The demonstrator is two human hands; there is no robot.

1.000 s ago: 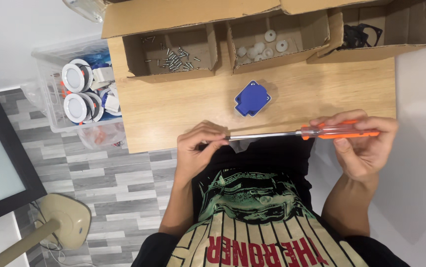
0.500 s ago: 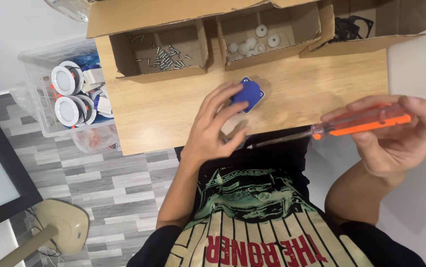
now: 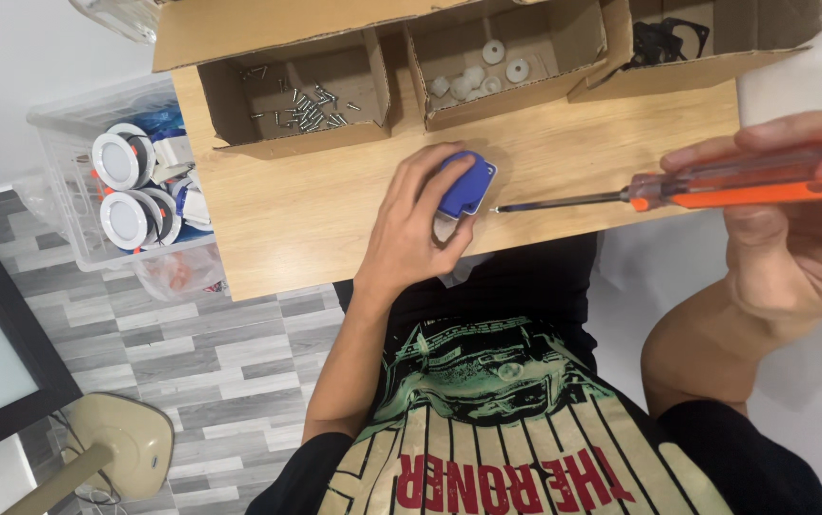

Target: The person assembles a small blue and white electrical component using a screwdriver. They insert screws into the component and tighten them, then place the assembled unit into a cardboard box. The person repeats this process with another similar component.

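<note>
My left hand [image 3: 411, 229] lies on the wooden table [image 3: 287, 210], fingers curled around a small blue plastic part [image 3: 466, 187]. My right hand [image 3: 792, 229] holds a screwdriver [image 3: 716, 186] with a clear orange handle, raised at the right. Its dark shaft runs left and the tip [image 3: 495, 209] sits just beside the blue part.
Three open cardboard boxes line the table's far edge: one with several screws [image 3: 301, 105], one with white round pieces [image 3: 487, 72], one with black parts [image 3: 664, 38]. A clear bin [image 3: 77, 219] of round white lamps stands left of the table. A beige stand [image 3: 115, 448] is on the floor.
My left hand let go of the screwdriver shaft and reached forward onto the blue part. My right hand lifted the screwdriver up and to the right.
</note>
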